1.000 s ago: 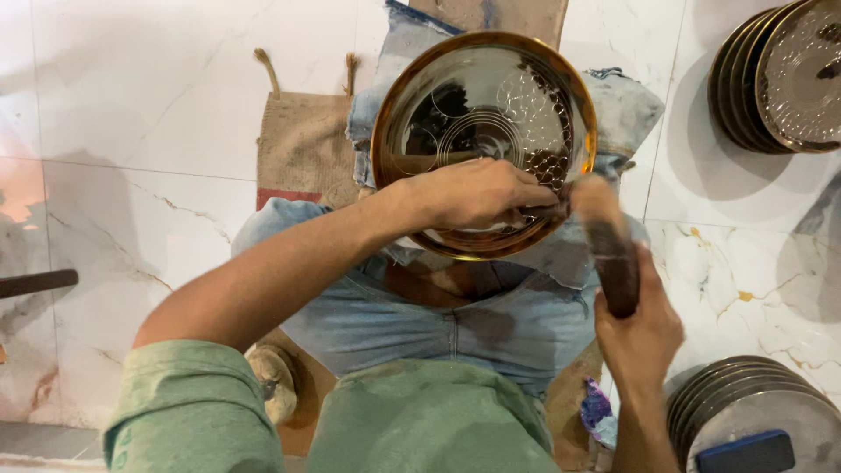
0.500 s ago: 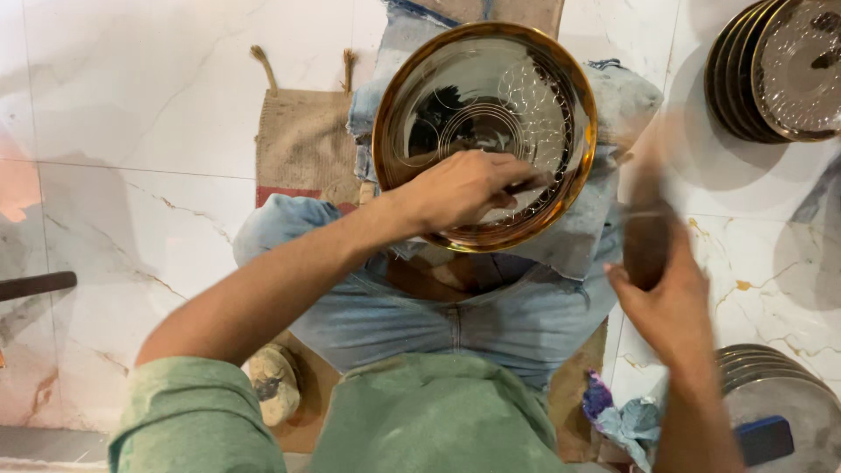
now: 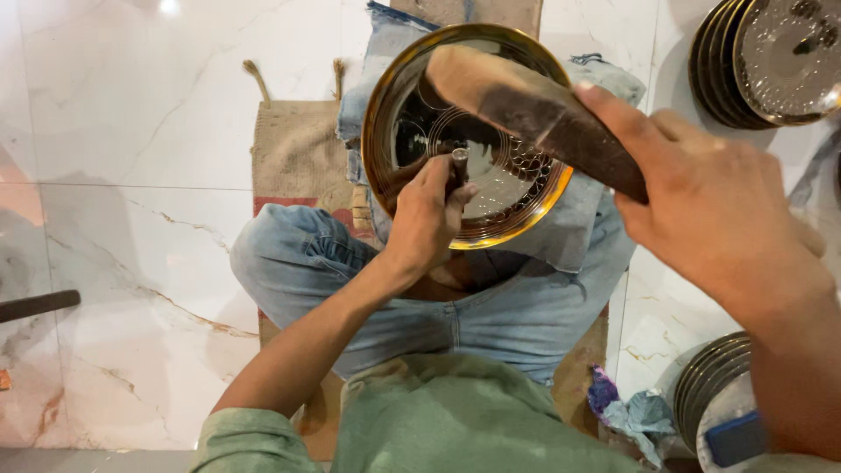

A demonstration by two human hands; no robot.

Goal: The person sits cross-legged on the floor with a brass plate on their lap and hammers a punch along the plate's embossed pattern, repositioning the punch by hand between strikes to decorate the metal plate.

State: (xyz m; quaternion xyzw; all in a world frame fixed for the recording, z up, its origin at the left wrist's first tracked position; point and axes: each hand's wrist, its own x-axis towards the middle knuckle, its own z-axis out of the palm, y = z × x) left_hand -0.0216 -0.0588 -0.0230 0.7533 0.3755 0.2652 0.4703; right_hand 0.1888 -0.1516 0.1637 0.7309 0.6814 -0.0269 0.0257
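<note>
The marble floor (image 3: pixel 131 175) carries everything, with a burlap mat (image 3: pixel 298 153) under the seated person, and the round brass-rimmed plate (image 3: pixel 517 219) resting on the lap in blue jeans (image 3: pixel 455 324) serves as the landmark here. Above and to the right of the plate stands a stack of similar metal plates (image 3: pixel 753 61); below and to its right a second stack (image 3: pixel 714 385) lies beside a crumpled cloth (image 3: pixel 631 412). The plate itself holds nothing loose, only an engraved pattern of rings and small cells on its mirror face.

The right hand (image 3: pixel 718 210) is raised off the plate's right edge, its grip clamped on a wooden mallet (image 3: pixel 534 109) whose long axis slants up-left across the plate's upper half. The left hand (image 3: pixel 429 219) rests on the plate's lower left, grip closed around a small metal punch (image 3: pixel 459 166) standing nearly upright, tip on the plate. The punch head lies down-left of the mallet's head, and well apart from it
</note>
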